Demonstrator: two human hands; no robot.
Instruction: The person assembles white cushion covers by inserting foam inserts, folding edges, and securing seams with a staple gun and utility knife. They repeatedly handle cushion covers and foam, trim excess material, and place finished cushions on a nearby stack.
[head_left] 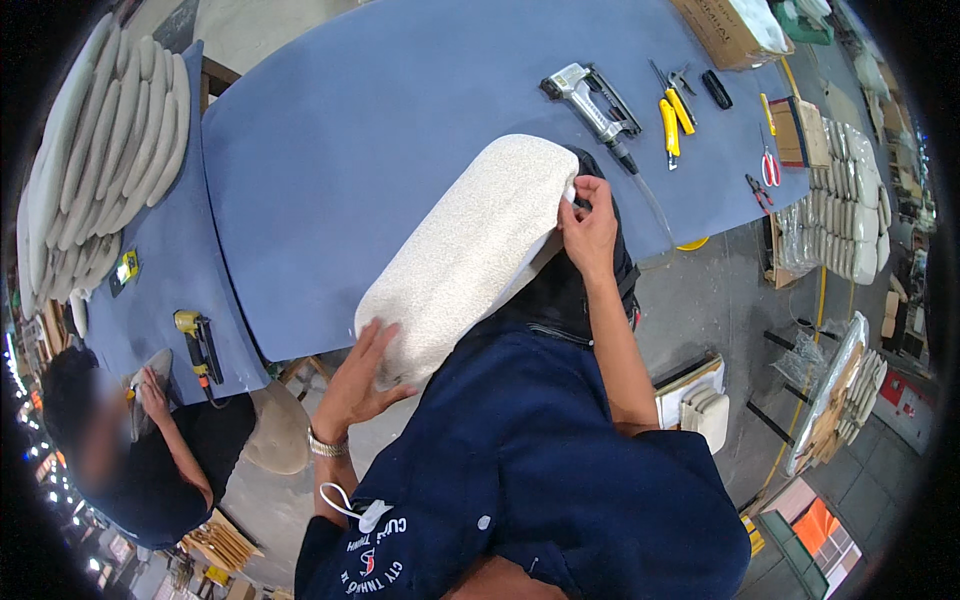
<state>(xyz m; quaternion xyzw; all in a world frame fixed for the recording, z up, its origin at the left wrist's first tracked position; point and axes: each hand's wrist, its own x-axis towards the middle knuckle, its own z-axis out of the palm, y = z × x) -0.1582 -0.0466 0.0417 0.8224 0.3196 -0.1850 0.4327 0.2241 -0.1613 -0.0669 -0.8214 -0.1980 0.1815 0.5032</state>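
A long upholstered cushion point(465, 245) in off-white, nubby fabric rests across my lap, its far end over the table edge. My right hand point(588, 228) pinches the fabric at the cushion's far right edge, where a bit of white lining shows. At the near left end lies my left hand point(362, 378), fingers spread against the cushion and thumb apart. A metal-band watch circles my left wrist. The cushion's underside is hidden.
On the blue-grey table point(300, 180) lie a silver staple gun point(592, 100) with its hose, yellow-handled tools point(670, 125), a black object point(716, 89) and red-handled scissors point(770, 168). Cushions are stacked at left point(110, 150) and right point(850, 205). A co-worker point(170, 470) sits at left by another nailer point(196, 345).
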